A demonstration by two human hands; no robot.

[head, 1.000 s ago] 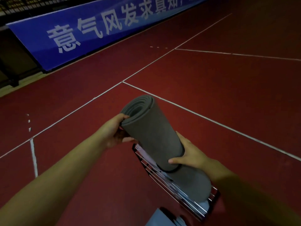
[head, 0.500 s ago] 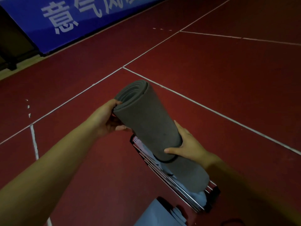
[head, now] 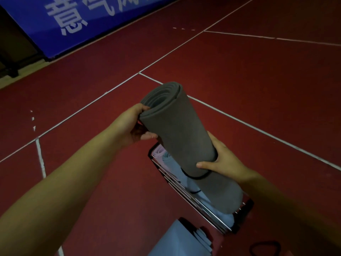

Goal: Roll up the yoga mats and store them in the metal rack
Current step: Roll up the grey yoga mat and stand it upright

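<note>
I hold a rolled grey yoga mat tilted over the metal rack on the red floor. My left hand grips the mat's upper end, fingers curled over its spiral edge. My right hand wraps round the mat's middle, just above a black elastic band circling the roll. The mat's lower end sits inside the rack. A pink rolled mat and a light blue rolled mat lie in the rack beneath it.
Another light blue mat lies partly rolled at the bottom edge. A black elastic loop lies on the floor at the bottom right. White court lines cross the red floor. A blue banner stands at the far left.
The view has tilted further down, showing more of the rack and the blue mat below. Both hands keep the same hold on the grey mat, whose lower end sits slightly deeper in the rack.
</note>
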